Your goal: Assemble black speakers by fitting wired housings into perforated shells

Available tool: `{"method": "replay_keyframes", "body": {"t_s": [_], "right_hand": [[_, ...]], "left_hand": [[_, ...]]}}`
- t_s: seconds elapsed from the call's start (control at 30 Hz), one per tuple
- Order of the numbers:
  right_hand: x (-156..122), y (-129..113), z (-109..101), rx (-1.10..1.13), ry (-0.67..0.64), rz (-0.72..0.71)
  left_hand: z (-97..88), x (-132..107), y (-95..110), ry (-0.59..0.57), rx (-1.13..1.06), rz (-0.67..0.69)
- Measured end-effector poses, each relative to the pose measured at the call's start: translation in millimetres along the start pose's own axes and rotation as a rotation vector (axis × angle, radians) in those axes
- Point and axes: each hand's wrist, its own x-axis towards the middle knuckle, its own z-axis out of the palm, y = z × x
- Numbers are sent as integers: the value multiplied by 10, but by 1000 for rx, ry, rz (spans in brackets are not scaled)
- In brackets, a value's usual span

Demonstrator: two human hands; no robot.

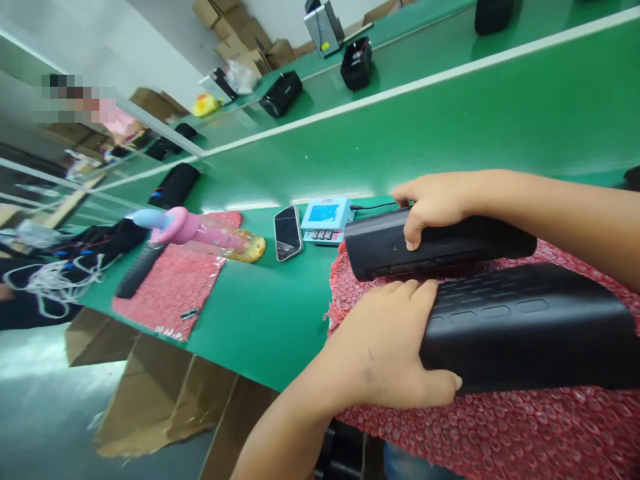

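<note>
Two long black casings, resembling speaker housings, lie side by side on red bubble wrap (500,433). My left hand (385,343) is wrapped round the left end of the nearer casing (530,340), thumb on its near side, fingers over the top. That casing has slots and a row of oval button outlines. Across the farther casing (375,250) lies my right hand (440,203), its thumb on the near face beside a small port and the other fingers partly hidden behind. Just beyond that casing's left end sits a light blue tester (327,220) with a lit screen and a cable.
A phone (288,233) lies left of the tester. Farther left are a pink bottle-like item (200,233), a dark-handled tool (137,273) and more bubble wrap (170,287). White cables (55,283) bunch at the far left. Behind a green divider (450,120) stand several black units.
</note>
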Motion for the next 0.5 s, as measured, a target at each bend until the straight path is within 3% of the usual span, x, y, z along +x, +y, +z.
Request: {"method": "replay_keyframes", "body": {"t_s": [0.5], "right_hand": [[-61, -7, 2, -3, -27, 18]], "left_hand": [[24, 10, 34, 17, -21, 21]]}}
